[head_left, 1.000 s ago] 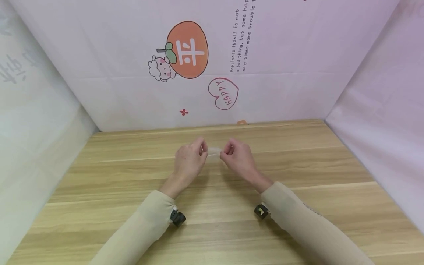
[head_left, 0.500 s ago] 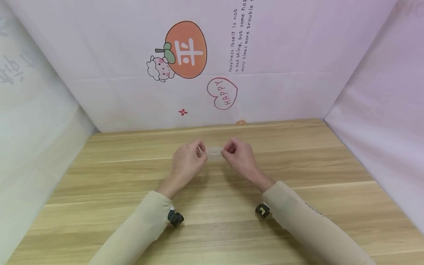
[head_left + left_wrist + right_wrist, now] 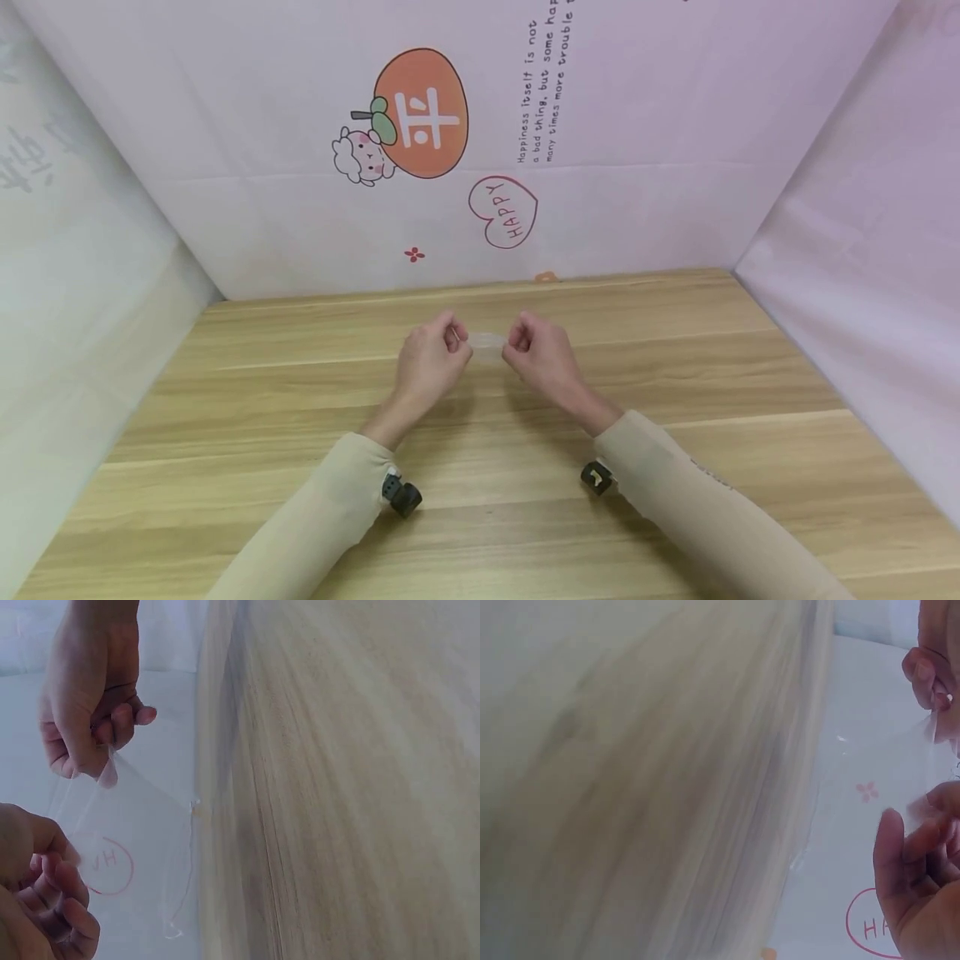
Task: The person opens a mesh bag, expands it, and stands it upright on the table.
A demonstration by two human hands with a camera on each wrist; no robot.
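Observation:
Between my two hands stretches a thin, clear plastic film (image 3: 487, 341), which looks like a small bag. My left hand (image 3: 431, 360) pinches its left end between thumb and curled fingers. The other end is pinched by my right hand (image 3: 546, 354). In the left wrist view, the see-through film (image 3: 154, 825) hangs below the fingers, its far edge and two corners faintly visible. The right wrist view shows the right hand (image 3: 922, 874) low at the side and part of the left hand (image 3: 934, 682) above it. Whether the film has one layer or two, I cannot tell.
The hands are above the far middle part of a wood-grain table (image 3: 480, 517). A white printed cloth (image 3: 637, 183) rises behind the table's back edge, with cloth walls on both sides. A small black camera is on each wrist.
The hands shift only slightly. The film between them turns: half a second ago a thin bright edge shows, now a broader translucent patch. Both hands keep pinching it.

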